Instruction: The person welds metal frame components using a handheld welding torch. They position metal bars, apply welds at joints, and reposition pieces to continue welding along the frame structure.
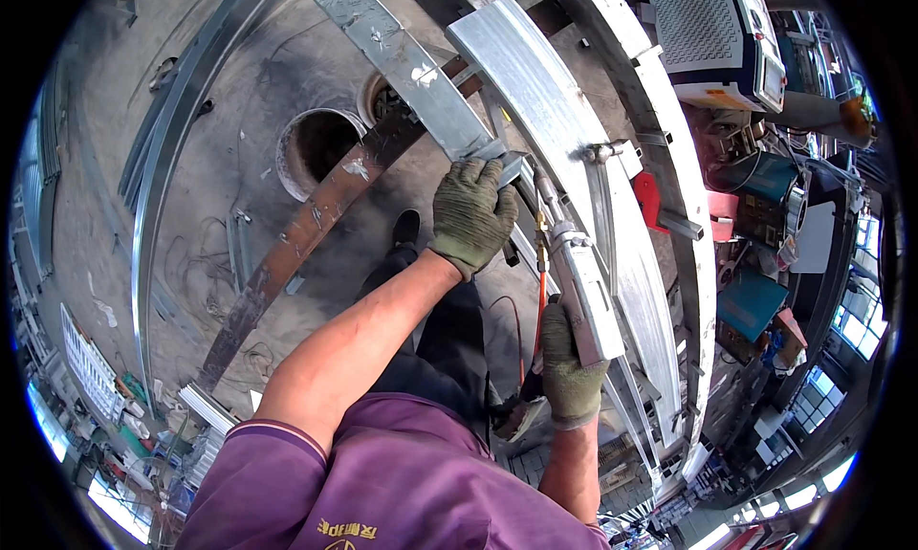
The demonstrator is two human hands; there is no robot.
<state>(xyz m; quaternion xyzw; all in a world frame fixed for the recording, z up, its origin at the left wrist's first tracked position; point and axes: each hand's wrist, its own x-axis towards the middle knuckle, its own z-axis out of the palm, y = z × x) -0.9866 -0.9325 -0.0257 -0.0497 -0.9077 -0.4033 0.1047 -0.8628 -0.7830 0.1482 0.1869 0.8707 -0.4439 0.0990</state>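
Observation:
My left hand [473,215], in a green work glove, is closed over a small bent metal piece [513,170]. That piece sits at the near end of a flat galvanized steel strip [406,77]. My right hand [572,368], gloved alike, is wrapped around the rear of a grey handheld air tool [585,287]. The tool's narrow nose points away from me, beside the metal piece and apart from my left hand. An orange hose [542,273] runs alongside it. What my right fingers press on is hidden. A hammer [602,196] lies on a wide galvanized channel [559,91] just right of the tool.
A rusty brown beam [316,225] crosses under the strip. Two round buckets, one a white-rimmed bucket [304,158], stand on the floor behind it. Long curved-looking steel rails [158,187] lie at left. A slotted steel frame [684,263] and a machine cabinet [717,33] stand at right.

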